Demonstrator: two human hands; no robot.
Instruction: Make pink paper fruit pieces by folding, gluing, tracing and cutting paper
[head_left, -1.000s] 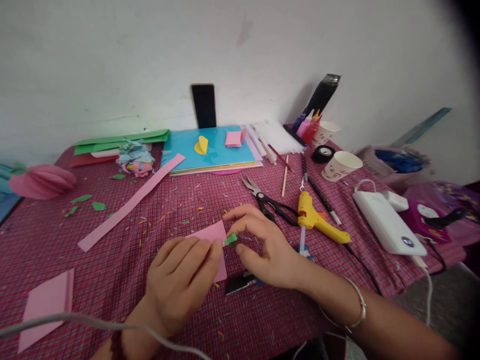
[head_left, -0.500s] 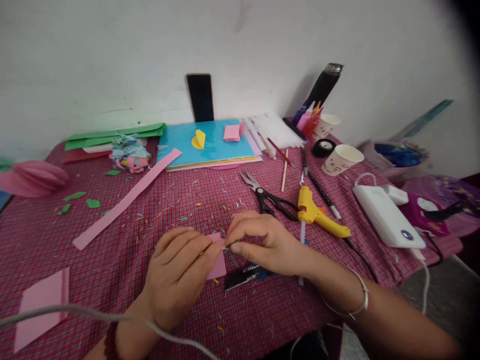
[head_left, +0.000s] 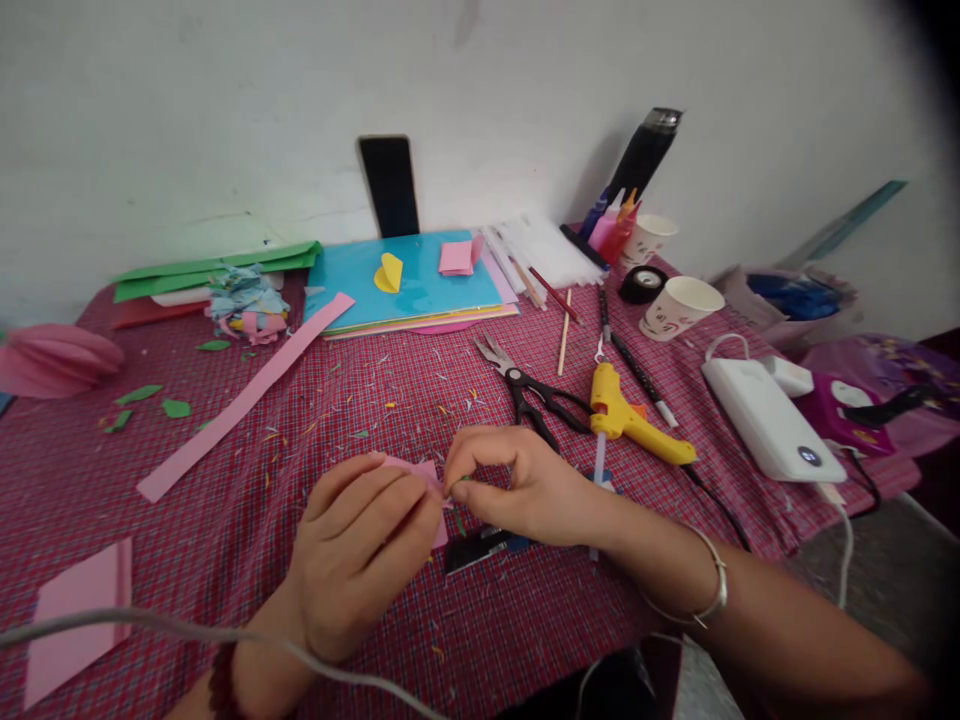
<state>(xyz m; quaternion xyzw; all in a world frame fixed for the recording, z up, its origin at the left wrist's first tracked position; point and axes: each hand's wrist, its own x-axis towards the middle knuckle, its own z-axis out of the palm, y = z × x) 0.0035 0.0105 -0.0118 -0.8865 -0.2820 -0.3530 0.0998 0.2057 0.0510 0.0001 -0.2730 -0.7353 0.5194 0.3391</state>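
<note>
My left hand [head_left: 360, 550] is closed in a pinch on a small pink paper piece [head_left: 414, 469] just above the red checked tablecloth [head_left: 247, 520]. My right hand [head_left: 517, 485] meets it from the right, thumb and fingers pinched on a tiny green paper bit [head_left: 463, 481] at the pink piece's edge. The green bit is mostly hidden by the fingertips. A dark flat object [head_left: 476, 550] lies on the cloth under my right hand.
Black scissors [head_left: 529, 387] and a yellow glue gun [head_left: 626, 422] lie right of my hands. A long pink strip [head_left: 240, 402], coloured paper sheets [head_left: 409, 280], paper cups [head_left: 679, 305], a white power bank [head_left: 761, 420] and a pink paper flower [head_left: 52, 360] surround the work spot.
My right hand has closed in on the pink piece, and the green bit that showed clearly is now nearly covered. The view shifted slightly; the pink piece is more hidden by my left fingers.
</note>
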